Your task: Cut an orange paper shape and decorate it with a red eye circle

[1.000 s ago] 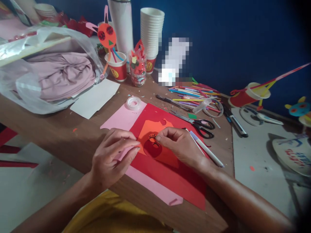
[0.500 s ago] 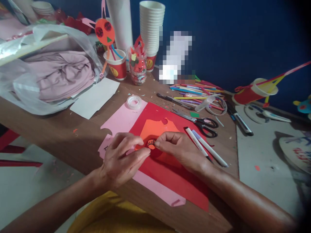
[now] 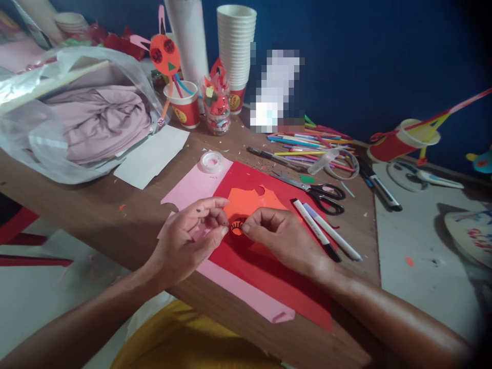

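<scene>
A small orange paper disc [image 3: 237, 228] with black lines is pinched between the thumb and forefinger of my right hand [image 3: 274, 233]. Just left of the disc, my left hand [image 3: 196, 233] has its thumb and fingertips drawn together; whether something tiny is between them is too small to tell. Both hands are over a cut orange sheet [image 3: 244, 200], which lies on red paper [image 3: 303, 287]. Pink paper [image 3: 192, 184] shows at the left and along the front. On the pink sheet's upper part rests a roll of clear tape [image 3: 211, 162].
Black-handled scissors [image 3: 325, 197] and two pens [image 3: 317, 230] lie right of the papers. Behind are colourful sticks [image 3: 303, 146], stacked cups [image 3: 236, 46], a cup [image 3: 186, 105] with an orange paper figure, and a plastic bag [image 3: 77, 169] with cloth at the left.
My left hand has shifted slightly left, and its thumb and fingertips have come together. My right hand still pinches the disc in nearly the same place. The camera view has moved a little.
</scene>
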The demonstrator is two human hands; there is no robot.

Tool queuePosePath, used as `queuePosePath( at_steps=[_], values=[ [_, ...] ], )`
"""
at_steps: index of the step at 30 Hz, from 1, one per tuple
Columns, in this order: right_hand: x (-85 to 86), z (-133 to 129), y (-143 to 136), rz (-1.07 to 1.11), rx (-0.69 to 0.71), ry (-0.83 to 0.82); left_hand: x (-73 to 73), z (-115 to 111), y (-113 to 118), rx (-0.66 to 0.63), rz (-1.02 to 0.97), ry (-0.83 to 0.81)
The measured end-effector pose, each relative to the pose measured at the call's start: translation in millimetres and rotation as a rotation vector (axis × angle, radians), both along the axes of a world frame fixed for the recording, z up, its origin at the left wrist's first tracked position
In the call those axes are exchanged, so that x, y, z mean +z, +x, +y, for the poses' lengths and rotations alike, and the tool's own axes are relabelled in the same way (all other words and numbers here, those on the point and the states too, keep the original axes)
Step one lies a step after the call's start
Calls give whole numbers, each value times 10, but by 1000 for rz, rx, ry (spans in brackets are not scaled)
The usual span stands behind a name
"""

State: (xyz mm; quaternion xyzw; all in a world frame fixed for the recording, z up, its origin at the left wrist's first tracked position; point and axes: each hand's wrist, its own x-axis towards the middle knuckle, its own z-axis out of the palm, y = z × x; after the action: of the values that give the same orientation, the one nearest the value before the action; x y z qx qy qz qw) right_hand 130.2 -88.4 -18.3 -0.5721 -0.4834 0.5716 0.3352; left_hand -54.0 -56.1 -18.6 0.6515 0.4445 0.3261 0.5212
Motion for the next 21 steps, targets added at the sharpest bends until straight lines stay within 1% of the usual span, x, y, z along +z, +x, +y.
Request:
queuePosePath(
  at_steps=[4, 12, 16, 18, 20, 21],
  values=[
    [0, -18, -5, -17, 15, 41, 24, 15, 37, -11, -4, -64],
    [-44, -32, -24, -9, 38, 50, 14, 37, 71, -49, 10, -95],
    [-26, 3, 50, -61, 49, 74, 11, 85, 53, -55, 43, -109],
    [14, 8, 101, -188, 42, 180, 1, 123, 36, -34, 77, -90],
    [52, -25, 121, -413, 77, 393, -18, 155, 25, -29, 136, -52],
    [63, -59, 110, -548, 126, 516, -30, 164, 25, -35, 170, -38]
  ],
)
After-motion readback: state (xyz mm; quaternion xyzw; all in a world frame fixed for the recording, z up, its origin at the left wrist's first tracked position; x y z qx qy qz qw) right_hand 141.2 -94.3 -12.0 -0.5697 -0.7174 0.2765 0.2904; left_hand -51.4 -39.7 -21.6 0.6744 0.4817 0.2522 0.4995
